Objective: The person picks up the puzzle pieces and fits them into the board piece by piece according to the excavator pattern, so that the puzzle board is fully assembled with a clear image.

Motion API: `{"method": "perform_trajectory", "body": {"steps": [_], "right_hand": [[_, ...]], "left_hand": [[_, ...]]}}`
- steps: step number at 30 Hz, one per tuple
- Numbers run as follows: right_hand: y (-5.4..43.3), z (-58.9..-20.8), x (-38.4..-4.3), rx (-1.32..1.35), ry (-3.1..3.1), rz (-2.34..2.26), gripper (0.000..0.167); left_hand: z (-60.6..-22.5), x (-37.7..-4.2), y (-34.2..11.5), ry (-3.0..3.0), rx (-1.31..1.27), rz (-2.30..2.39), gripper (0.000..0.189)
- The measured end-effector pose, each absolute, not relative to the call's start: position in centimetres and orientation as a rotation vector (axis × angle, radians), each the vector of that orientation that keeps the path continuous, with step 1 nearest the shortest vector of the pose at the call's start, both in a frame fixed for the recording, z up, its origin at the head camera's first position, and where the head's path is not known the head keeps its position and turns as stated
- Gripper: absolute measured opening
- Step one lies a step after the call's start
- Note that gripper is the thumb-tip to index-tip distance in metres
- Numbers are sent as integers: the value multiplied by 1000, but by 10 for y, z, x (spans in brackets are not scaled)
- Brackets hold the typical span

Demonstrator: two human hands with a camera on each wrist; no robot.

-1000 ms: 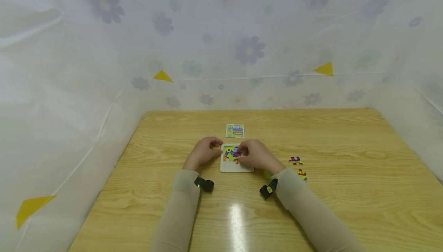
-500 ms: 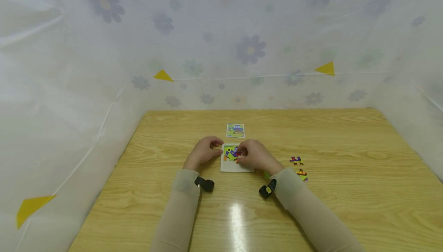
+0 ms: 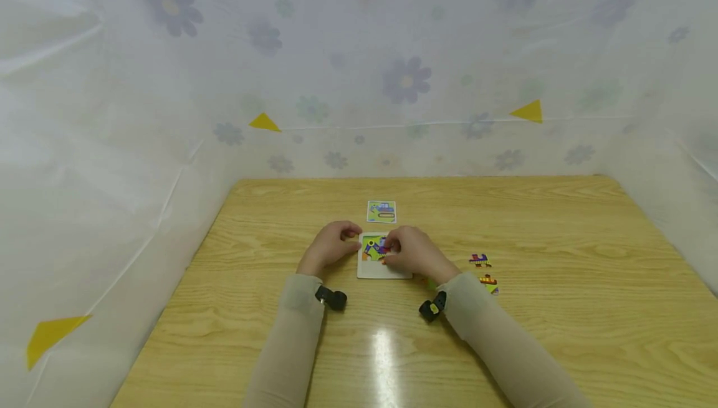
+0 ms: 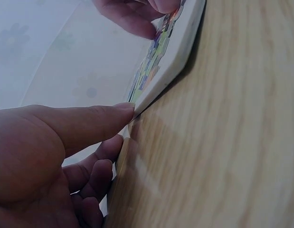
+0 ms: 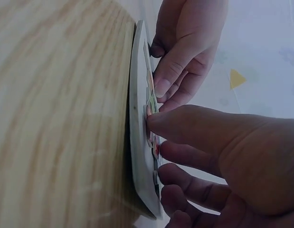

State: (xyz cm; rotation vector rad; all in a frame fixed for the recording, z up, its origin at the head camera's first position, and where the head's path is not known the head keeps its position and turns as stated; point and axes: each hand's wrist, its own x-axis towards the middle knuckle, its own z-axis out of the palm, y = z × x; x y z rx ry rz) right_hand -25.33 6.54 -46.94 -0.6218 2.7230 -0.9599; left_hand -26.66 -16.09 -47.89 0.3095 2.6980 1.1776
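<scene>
A white puzzle tray (image 3: 384, 271) lies on the table, its upper part filled with joined jigsaw pieces (image 3: 371, 247) picturing a digger on green. My left hand (image 3: 330, 247) holds the tray's left edge; in the left wrist view its thumb (image 4: 101, 124) lies at the corner, the other fingers curled beside it. Over the tray's right side, my right hand (image 3: 419, 252) pinches a puzzle piece (image 3: 384, 262) between thumb and fingers, low against the tray. Most of that piece is hidden by the fingers. In the right wrist view the right thumb (image 5: 184, 123) touches the pieces near the rim.
Behind the tray lies a small picture card (image 3: 381, 212) of a digger. Loose puzzle pieces lie to the right: a purple one (image 3: 480, 260), an orange and green one (image 3: 489, 284), and a green one (image 3: 430, 284) partly behind the right wrist. A floral curtain (image 3: 359, 71) surrounds the wooden table (image 3: 561, 258).
Both hands stay almost where they were. The right wrist has shifted very slightly to the left, while the tray and loose pieces keep their places.
</scene>
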Motion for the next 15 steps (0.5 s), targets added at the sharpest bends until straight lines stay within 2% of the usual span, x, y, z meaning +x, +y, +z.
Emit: {"method": "perform_trajectory", "body": {"steps": [5, 15], "right_hand": [[64, -470, -254, -633, 2729, -946, 34], [64, -469, -253, -633, 2720, -937, 33]], "left_hand": [[-479, -266, -161, 2699, 302, 1178, 27], [-479, -266, -161, 2693, 287, 1185, 27]]}}
